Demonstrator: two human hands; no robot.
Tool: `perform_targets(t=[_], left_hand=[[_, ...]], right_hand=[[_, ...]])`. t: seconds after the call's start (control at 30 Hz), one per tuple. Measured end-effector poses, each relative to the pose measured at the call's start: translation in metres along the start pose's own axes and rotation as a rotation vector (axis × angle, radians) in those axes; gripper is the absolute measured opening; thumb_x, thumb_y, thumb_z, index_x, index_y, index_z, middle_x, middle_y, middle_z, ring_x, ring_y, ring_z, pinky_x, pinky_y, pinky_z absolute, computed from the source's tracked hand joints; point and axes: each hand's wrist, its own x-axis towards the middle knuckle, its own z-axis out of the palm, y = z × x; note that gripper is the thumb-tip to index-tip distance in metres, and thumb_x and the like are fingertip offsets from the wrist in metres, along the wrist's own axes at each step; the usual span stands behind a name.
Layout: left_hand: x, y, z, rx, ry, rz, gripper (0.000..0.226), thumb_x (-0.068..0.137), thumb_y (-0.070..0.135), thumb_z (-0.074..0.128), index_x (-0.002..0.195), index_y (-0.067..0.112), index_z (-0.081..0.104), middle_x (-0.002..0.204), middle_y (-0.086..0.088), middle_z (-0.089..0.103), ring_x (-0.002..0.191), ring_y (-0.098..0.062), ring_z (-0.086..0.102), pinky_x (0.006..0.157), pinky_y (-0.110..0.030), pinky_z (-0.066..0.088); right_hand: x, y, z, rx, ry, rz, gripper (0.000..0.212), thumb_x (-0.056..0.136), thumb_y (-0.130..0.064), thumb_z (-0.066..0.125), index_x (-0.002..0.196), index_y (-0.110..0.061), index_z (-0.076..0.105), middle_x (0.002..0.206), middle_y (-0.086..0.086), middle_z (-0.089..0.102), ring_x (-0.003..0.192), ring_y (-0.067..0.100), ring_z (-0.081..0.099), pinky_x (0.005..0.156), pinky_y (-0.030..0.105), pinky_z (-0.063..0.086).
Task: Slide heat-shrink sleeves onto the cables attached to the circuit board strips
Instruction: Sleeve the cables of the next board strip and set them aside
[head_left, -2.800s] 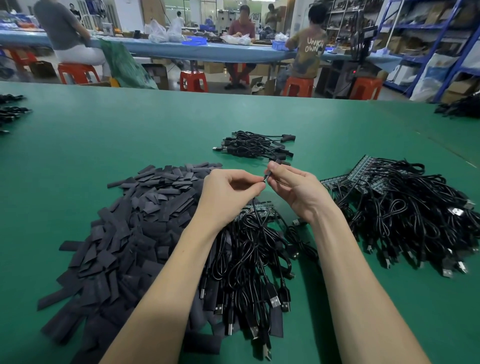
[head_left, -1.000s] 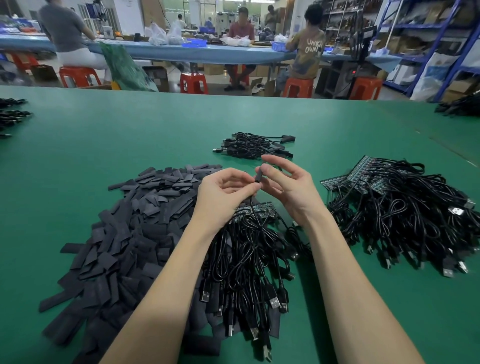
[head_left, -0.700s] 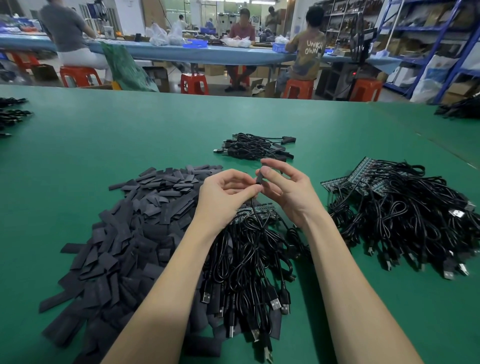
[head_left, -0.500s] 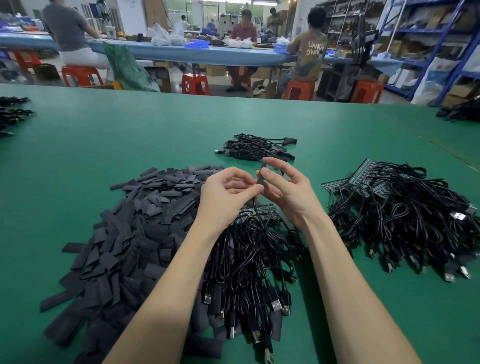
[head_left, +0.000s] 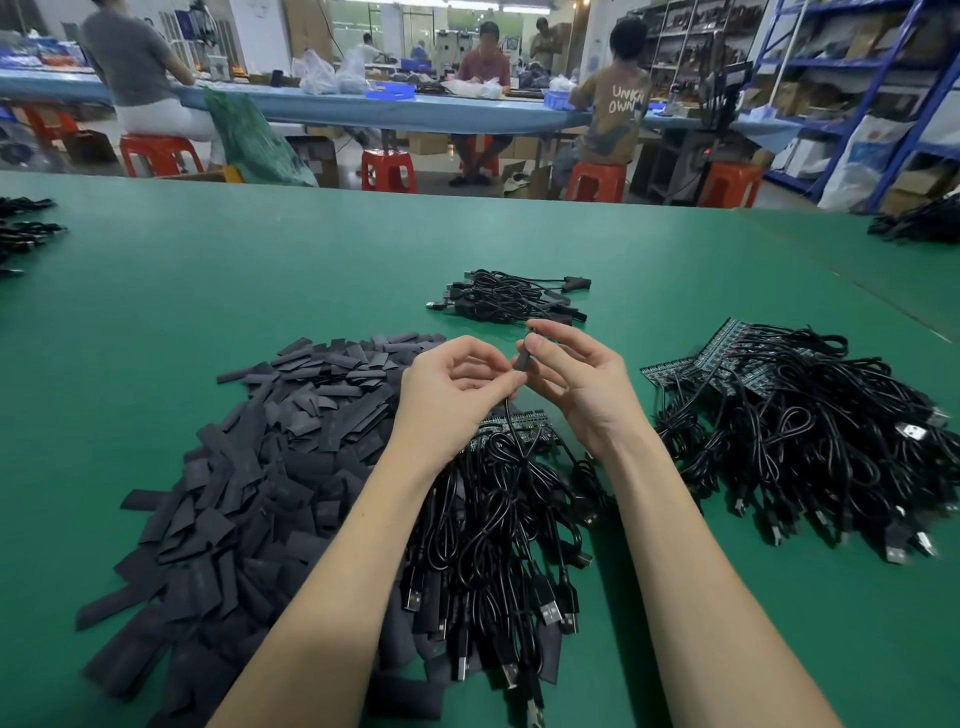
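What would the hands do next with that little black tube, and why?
Probably slide the sleeve further down the cable. The right hand pinches the sleeve at the cable's upper end, and the left hand pinches the cable just below it. The cable runs down to the board strip in the pile, so the sleeve seems to have some way to go.

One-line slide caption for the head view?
Both hands thread a heat-shrink sleeve onto a cable above the cable bundle.
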Motion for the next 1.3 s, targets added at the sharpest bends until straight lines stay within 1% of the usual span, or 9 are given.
perform_targets(t=[0.1, 0.17, 0.23, 0.3, 0.43, 0.73, 0.87, 1.17, 1.3], left_hand=[[0.0, 0.0, 0.0, 0.004, 0.001, 0.001, 0.017, 0.076, 0.013, 0.088, 0.083, 0.016, 0.073, 0.079, -0.005, 0.077, 0.077, -0.022, 0.076, 0.074, -0.026, 0.06], [0.0, 0.0, 0.0, 0.004, 0.006, 0.004, 0.017, 0.077, 0.012, 0.088, 0.083, 0.016, 0.073, 0.08, -0.004, 0.077, 0.077, -0.022, 0.076, 0.074, -0.026, 0.059], [0.0, 0.0, 0.0, 0.01, 0.005, 0.017, 0.017, 0.077, 0.012, 0.088, 0.084, 0.017, 0.073, 0.081, -0.003, 0.077, 0.078, -0.02, 0.075, 0.074, -0.024, 0.059], [0.0, 0.001, 0.0, 0.015, -0.003, 0.03, 0.017, 0.077, 0.011, 0.087, 0.083, 0.019, 0.073, 0.082, -0.001, 0.077, 0.078, -0.017, 0.075, 0.073, -0.022, 0.058], [-0.002, 0.002, 0.001, 0.017, -0.019, 0.041, 0.018, 0.077, 0.01, 0.087, 0.082, 0.02, 0.073, 0.08, 0.001, 0.076, 0.075, -0.012, 0.074, 0.071, -0.019, 0.056], [-0.002, 0.003, 0.002, 0.012, -0.031, 0.029, 0.016, 0.078, 0.009, 0.086, 0.082, 0.017, 0.073, 0.08, 0.0, 0.076, 0.077, -0.018, 0.075, 0.073, -0.022, 0.057], [-0.003, 0.003, 0.002, 0.013, -0.041, 0.027, 0.017, 0.077, 0.009, 0.087, 0.081, 0.017, 0.073, 0.078, 0.002, 0.076, 0.074, -0.012, 0.073, 0.071, -0.018, 0.055], [-0.003, 0.004, 0.002, 0.015, -0.036, 0.038, 0.017, 0.077, 0.009, 0.087, 0.081, 0.018, 0.073, 0.077, 0.002, 0.075, 0.072, -0.01, 0.072, 0.07, -0.017, 0.054], [-0.002, 0.003, 0.001, 0.007, -0.014, 0.03, 0.016, 0.077, 0.01, 0.087, 0.083, 0.016, 0.073, 0.08, -0.002, 0.076, 0.076, -0.016, 0.075, 0.072, -0.021, 0.057]], right_hand=[[0.0, 0.0, 0.0, -0.008, 0.0, 0.003, 0.017, 0.083, -0.009, 0.078, 0.098, -0.016, 0.077, 0.089, 0.012, 0.077, 0.08, 0.019, 0.072, 0.076, 0.026, 0.058], [0.0, 0.0, 0.0, -0.008, -0.017, 0.001, 0.024, 0.079, -0.012, 0.079, 0.103, -0.015, 0.075, 0.091, 0.012, 0.076, 0.08, 0.018, 0.072, 0.077, 0.028, 0.059], [-0.001, -0.001, 0.0, -0.026, -0.047, 0.01, 0.031, 0.078, -0.012, 0.081, 0.107, -0.017, 0.075, 0.097, 0.013, 0.075, 0.081, 0.018, 0.07, 0.085, 0.033, 0.06], [0.0, -0.003, 0.0, -0.043, -0.062, 0.019, 0.03, 0.083, -0.006, 0.078, 0.11, -0.017, 0.074, 0.098, 0.012, 0.074, 0.084, 0.019, 0.068, 0.089, 0.035, 0.059], [0.0, -0.006, 0.0, -0.019, -0.048, 0.023, 0.03, 0.084, -0.001, 0.075, 0.111, -0.013, 0.073, 0.091, 0.007, 0.076, 0.079, 0.016, 0.072, 0.078, 0.026, 0.058], [0.001, -0.005, -0.002, 0.005, -0.015, 0.036, 0.023, 0.083, -0.004, 0.078, 0.104, -0.012, 0.077, 0.094, 0.01, 0.076, 0.08, 0.017, 0.073, 0.075, 0.026, 0.057], [0.001, -0.005, -0.004, 0.0, -0.015, 0.027, 0.02, 0.083, -0.004, 0.079, 0.102, -0.012, 0.077, 0.091, 0.01, 0.076, 0.079, 0.018, 0.072, 0.075, 0.026, 0.057], [0.001, -0.009, -0.004, -0.028, -0.049, 0.001, 0.023, 0.085, -0.002, 0.075, 0.105, -0.012, 0.075, 0.091, 0.012, 0.076, 0.079, 0.019, 0.072, 0.077, 0.027, 0.058], [0.001, -0.006, -0.001, -0.027, -0.037, 0.008, 0.024, 0.085, -0.001, 0.074, 0.107, -0.01, 0.073, 0.089, 0.011, 0.076, 0.077, 0.017, 0.073, 0.073, 0.025, 0.058]])
